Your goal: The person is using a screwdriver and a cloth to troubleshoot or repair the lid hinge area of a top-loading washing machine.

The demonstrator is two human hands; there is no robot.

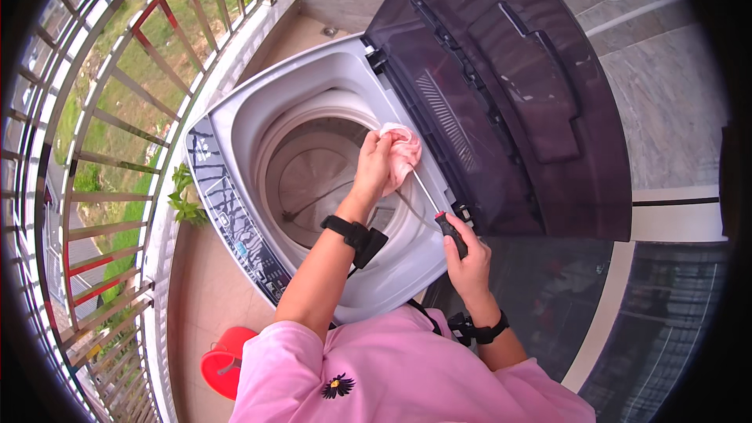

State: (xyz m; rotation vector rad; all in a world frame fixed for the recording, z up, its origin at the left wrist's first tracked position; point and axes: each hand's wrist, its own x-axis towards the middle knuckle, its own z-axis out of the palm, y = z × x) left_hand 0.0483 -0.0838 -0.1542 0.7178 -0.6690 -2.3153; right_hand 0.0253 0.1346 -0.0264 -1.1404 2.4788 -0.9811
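My left hand is closed on a pink cloth, holding it bunched over the right rim of the washing machine's tub. My right hand grips a screwdriver by its black and red handle. Its long metal shaft slants up and left, and the tip is hidden at the cloth. Below both hands stands a top-loading washing machine with its dark lid raised to the right. Inside the open drum, a thin dark cord or hose runs across and out near the cloth.
A patterned control panel lines the machine's left side. Metal railings curve along the left, with a green plant beside them. A red bucket sits on the tiled floor at lower left. A grey wall rises behind the lid.
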